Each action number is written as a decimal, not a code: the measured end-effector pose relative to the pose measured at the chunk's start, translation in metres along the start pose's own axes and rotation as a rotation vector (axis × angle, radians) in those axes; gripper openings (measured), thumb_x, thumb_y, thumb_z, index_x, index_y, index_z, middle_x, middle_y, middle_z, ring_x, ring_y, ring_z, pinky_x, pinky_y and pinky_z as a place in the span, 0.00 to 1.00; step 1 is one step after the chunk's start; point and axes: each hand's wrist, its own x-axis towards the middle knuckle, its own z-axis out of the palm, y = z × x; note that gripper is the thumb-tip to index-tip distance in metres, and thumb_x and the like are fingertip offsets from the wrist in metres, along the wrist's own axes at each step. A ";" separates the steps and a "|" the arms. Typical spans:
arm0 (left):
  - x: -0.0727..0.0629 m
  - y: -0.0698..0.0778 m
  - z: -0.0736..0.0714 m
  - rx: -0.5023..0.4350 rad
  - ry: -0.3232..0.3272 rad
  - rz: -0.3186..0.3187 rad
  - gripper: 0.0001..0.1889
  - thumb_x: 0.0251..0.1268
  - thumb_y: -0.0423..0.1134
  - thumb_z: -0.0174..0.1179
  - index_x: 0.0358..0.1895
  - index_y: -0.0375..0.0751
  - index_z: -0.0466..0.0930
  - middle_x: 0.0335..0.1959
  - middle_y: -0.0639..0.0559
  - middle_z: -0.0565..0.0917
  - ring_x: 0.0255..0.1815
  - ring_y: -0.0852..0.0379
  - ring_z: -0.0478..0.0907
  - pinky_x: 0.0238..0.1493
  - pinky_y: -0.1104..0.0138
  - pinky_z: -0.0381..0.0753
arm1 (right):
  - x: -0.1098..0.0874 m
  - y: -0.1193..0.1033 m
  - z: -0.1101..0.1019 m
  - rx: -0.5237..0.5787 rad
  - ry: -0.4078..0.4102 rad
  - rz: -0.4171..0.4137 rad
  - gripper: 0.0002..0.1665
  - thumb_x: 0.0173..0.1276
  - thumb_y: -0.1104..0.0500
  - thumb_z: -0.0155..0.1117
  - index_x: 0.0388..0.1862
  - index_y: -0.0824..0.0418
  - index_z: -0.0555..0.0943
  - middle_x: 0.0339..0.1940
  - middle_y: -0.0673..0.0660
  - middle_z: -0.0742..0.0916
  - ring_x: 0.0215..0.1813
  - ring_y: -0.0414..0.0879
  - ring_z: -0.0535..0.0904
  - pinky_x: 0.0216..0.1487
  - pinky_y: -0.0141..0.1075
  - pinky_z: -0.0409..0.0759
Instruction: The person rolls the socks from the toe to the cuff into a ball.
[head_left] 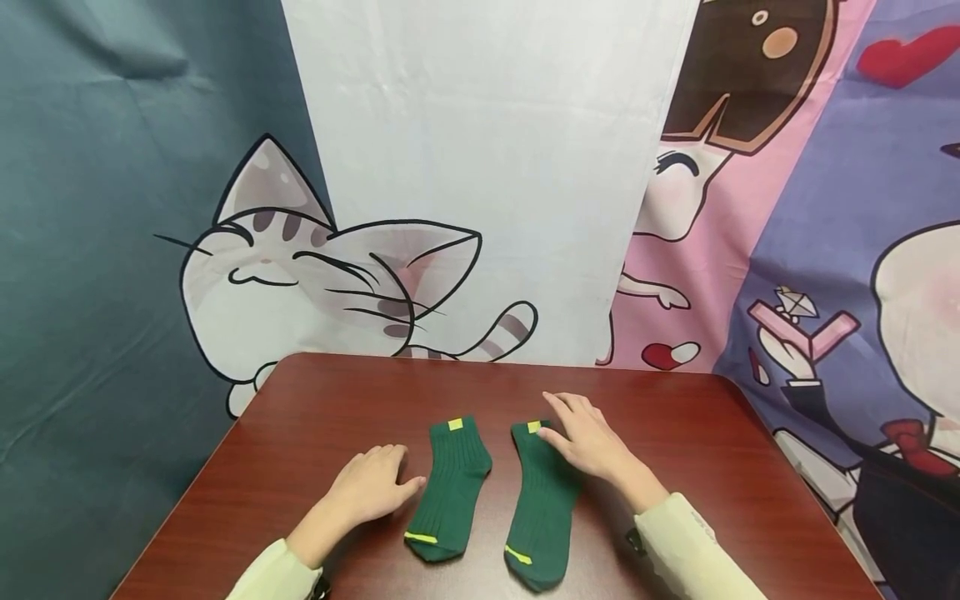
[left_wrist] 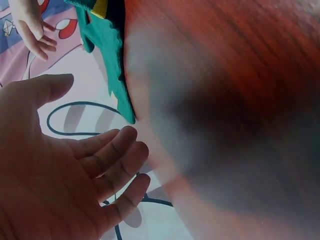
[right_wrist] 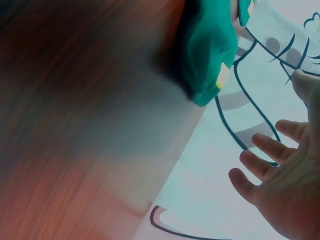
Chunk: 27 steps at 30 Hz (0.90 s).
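Note:
Two green ribbed socks lie side by side on the table, cuffs toward the far edge, each with a yellow tag at the cuff and a yellow line at the toe. Beside the left sock is my left hand, its thumb reaching toward the sock's edge. My right hand hovers by the cuff of the right sock, overlapping its upper edge in the head view. Both wrist views show relaxed, slightly bent fingers holding nothing. The right sock's upper right part is hidden behind the hand.
A reddish-brown wooden table with rounded far corners carries the socks. Behind it hangs a cloth backdrop printed with a cartoon cat and figures. Pale sleeves cover my forearms.

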 end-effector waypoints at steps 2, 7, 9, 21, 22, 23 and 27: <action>-0.001 0.001 0.001 -0.006 -0.010 -0.005 0.28 0.65 0.60 0.63 0.54 0.39 0.80 0.42 0.51 0.83 0.48 0.48 0.80 0.52 0.47 0.78 | 0.002 -0.003 0.002 0.009 -0.008 0.004 0.41 0.71 0.46 0.67 0.78 0.57 0.66 0.68 0.62 0.76 0.71 0.59 0.68 0.69 0.63 0.65; -0.002 0.002 0.003 -0.014 -0.030 -0.011 0.27 0.63 0.61 0.65 0.50 0.40 0.80 0.40 0.52 0.82 0.45 0.49 0.80 0.49 0.49 0.78 | 0.008 -0.010 0.007 0.021 -0.035 0.004 0.40 0.73 0.44 0.65 0.78 0.57 0.65 0.69 0.62 0.76 0.71 0.60 0.67 0.69 0.62 0.65; -0.002 0.002 0.004 -0.019 -0.038 -0.012 0.26 0.62 0.61 0.65 0.48 0.41 0.80 0.38 0.53 0.81 0.42 0.50 0.80 0.46 0.50 0.79 | 0.010 -0.012 0.008 0.022 -0.048 0.004 0.40 0.73 0.44 0.64 0.78 0.57 0.65 0.69 0.62 0.76 0.71 0.60 0.67 0.68 0.62 0.66; -0.005 0.009 0.002 -0.075 -0.084 -0.042 0.22 0.59 0.58 0.70 0.42 0.44 0.78 0.33 0.55 0.79 0.32 0.53 0.76 0.34 0.53 0.77 | 0.023 -0.024 0.016 0.063 -0.081 0.032 0.39 0.74 0.42 0.62 0.78 0.56 0.66 0.70 0.61 0.75 0.72 0.59 0.66 0.69 0.61 0.65; -0.005 0.009 0.002 -0.078 -0.085 -0.045 0.22 0.59 0.58 0.70 0.42 0.44 0.78 0.32 0.55 0.79 0.32 0.53 0.76 0.33 0.53 0.77 | 0.024 -0.025 0.017 0.063 -0.084 0.032 0.39 0.74 0.42 0.62 0.77 0.56 0.66 0.69 0.61 0.75 0.72 0.58 0.66 0.69 0.61 0.66; -0.005 0.010 0.002 -0.079 -0.087 -0.047 0.22 0.59 0.58 0.70 0.42 0.44 0.78 0.32 0.55 0.79 0.32 0.53 0.76 0.33 0.53 0.77 | 0.025 -0.026 0.018 0.061 -0.083 0.032 0.38 0.74 0.42 0.62 0.77 0.56 0.67 0.69 0.61 0.75 0.71 0.58 0.67 0.69 0.61 0.66; -0.006 0.012 0.004 -0.096 -0.092 -0.048 0.21 0.58 0.57 0.71 0.41 0.45 0.78 0.31 0.55 0.78 0.30 0.54 0.75 0.31 0.53 0.76 | 0.027 -0.030 0.022 0.069 -0.083 0.031 0.37 0.75 0.44 0.62 0.76 0.57 0.68 0.68 0.61 0.76 0.70 0.58 0.68 0.67 0.62 0.68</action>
